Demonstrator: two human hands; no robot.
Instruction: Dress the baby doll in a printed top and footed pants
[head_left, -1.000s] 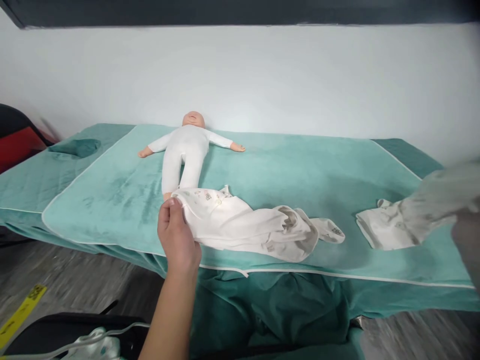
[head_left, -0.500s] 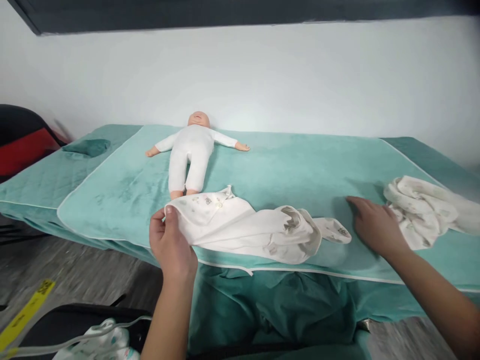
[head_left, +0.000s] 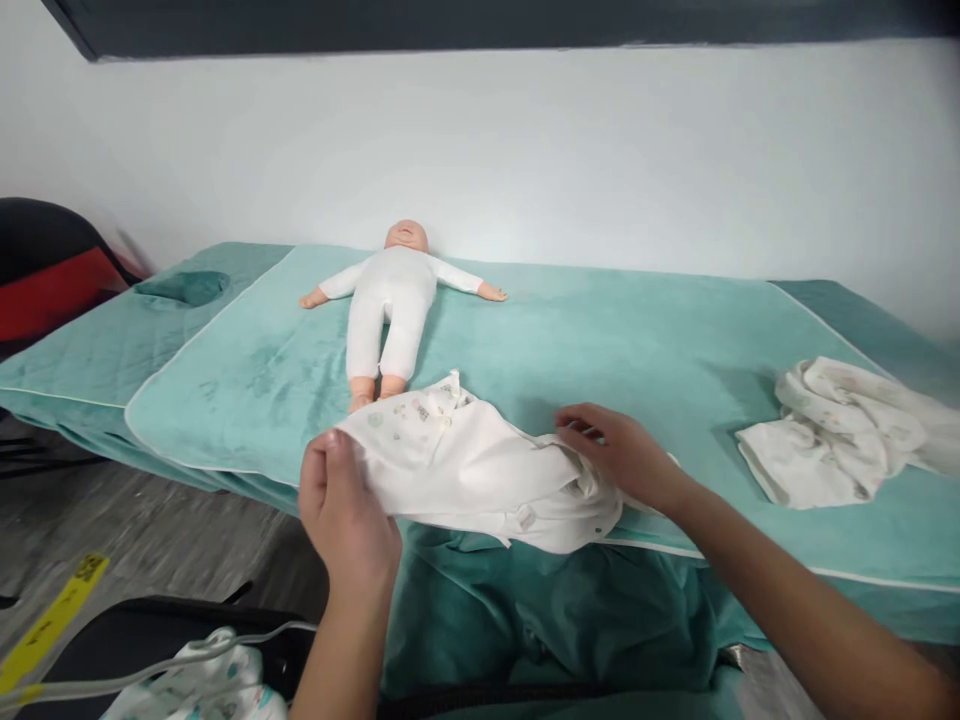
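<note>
One white garment [head_left: 465,465]: left hand [head_left: 349,505] pinching edge between fingers, right hand [head_left: 628,455] at other end, finger grip unclear.

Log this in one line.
left hand: pinching printed baby garment; right hand: at garment's other end, contact unclear; baby doll: arms spread

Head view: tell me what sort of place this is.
Likely a treatment or training room: a teal-covered bed with what looks like a face hole at the left end, a baby doll lying on it, and a small white garment near its feet.
</note>
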